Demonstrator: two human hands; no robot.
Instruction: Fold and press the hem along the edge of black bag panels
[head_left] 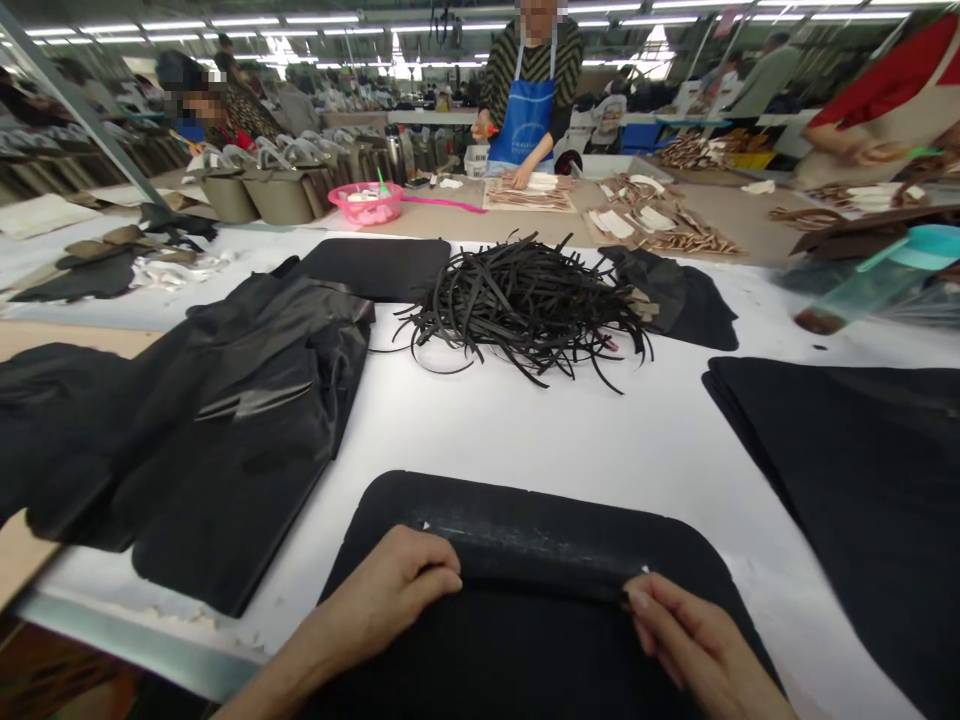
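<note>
A black sheet panel [525, 508] with rounded far corners lies on the white table in front of me. Across it, a dark folded edge [540, 588] runs between my two hands, and the band just beyond it has pale smudges. My left hand [409, 580] is closed at the left end of this edge, thumb against bent fingers. At the right end, my right hand [679, 630] pinches the edge between thumb and fingertips. Small white marks show beside each hand. The panel's near part runs out of view below.
Black cut pieces [255, 430] are heaped at left, and more black panels [870, 450] are stacked at right. A tangle of black strips [532, 300] lies ahead. A bottle with a teal lid [877, 280] stands right. Beyond are a pink basket [367, 205] and people working.
</note>
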